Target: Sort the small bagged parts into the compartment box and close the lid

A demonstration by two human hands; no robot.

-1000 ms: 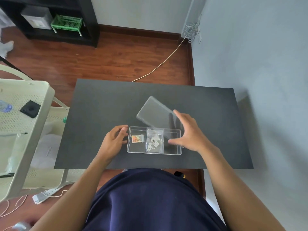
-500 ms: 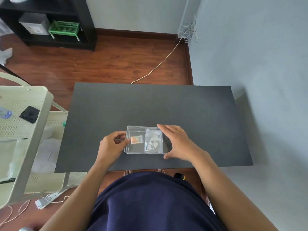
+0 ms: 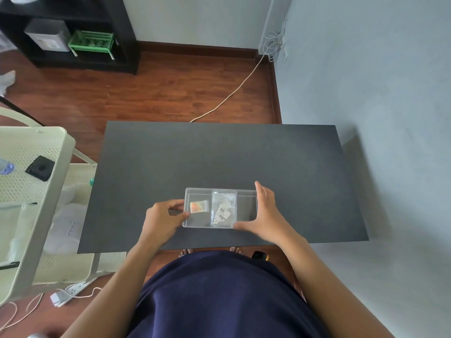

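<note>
Since a second ago the clear lid has swung down flat, and now my right hand (image 3: 264,217) spans the right end of the compartment box (image 3: 220,208), thumb and fingers spread, while my left hand (image 3: 163,217) pinches its left wall; light, stiff, slick plastic, best gripped by the ends.
</note>
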